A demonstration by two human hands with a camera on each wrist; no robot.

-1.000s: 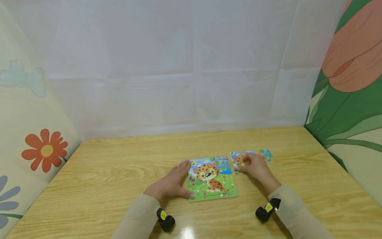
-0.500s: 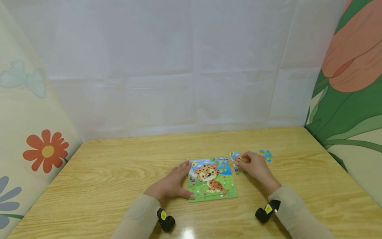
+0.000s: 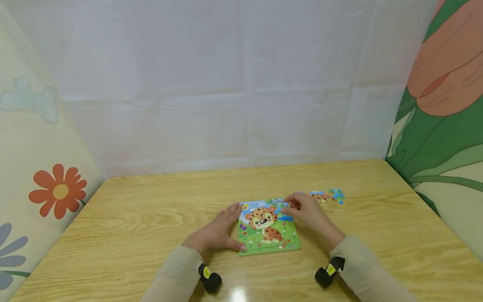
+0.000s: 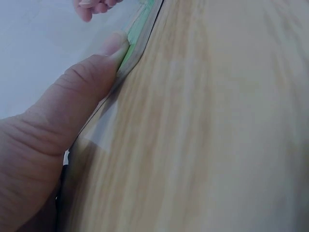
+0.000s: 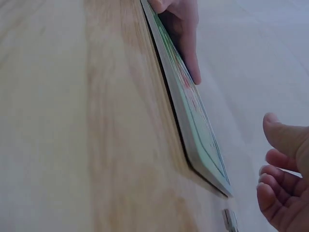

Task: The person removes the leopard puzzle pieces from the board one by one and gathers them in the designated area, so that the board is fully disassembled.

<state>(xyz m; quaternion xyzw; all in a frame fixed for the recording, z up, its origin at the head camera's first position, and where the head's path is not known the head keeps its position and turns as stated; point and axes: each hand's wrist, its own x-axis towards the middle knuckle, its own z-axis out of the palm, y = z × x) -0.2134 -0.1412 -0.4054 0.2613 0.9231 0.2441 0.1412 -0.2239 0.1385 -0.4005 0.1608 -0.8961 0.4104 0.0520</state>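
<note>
A square leopard puzzle board (image 3: 250, 242) lies flat on the table, showing a cartoon leopard on grass under a blue sky. My left hand (image 3: 216, 230) rests along its left side with fingers straight. The left thumb (image 4: 108, 50) presses at the near left corner. Over the board's far right corner is my right hand (image 3: 311, 214), thumb and forefinger apart and fingers loosely bent. In the right wrist view nothing shows between the thumb and fingers of this right hand (image 5: 287, 169). Loose puzzle pieces (image 3: 336, 196) lie beyond the right hand, partly hidden by it.
The wooden table (image 3: 151, 218) ends at a white cloth backdrop (image 3: 188, 126). Painted panels stand at both sides, with a red flower (image 3: 58, 191) at left. One thin loose piece (image 5: 230, 220) lies just past the board's corner in the right wrist view.
My right hand has moved left from the loose pieces to the board's far right corner. The left hand and the board have stayed in place.
</note>
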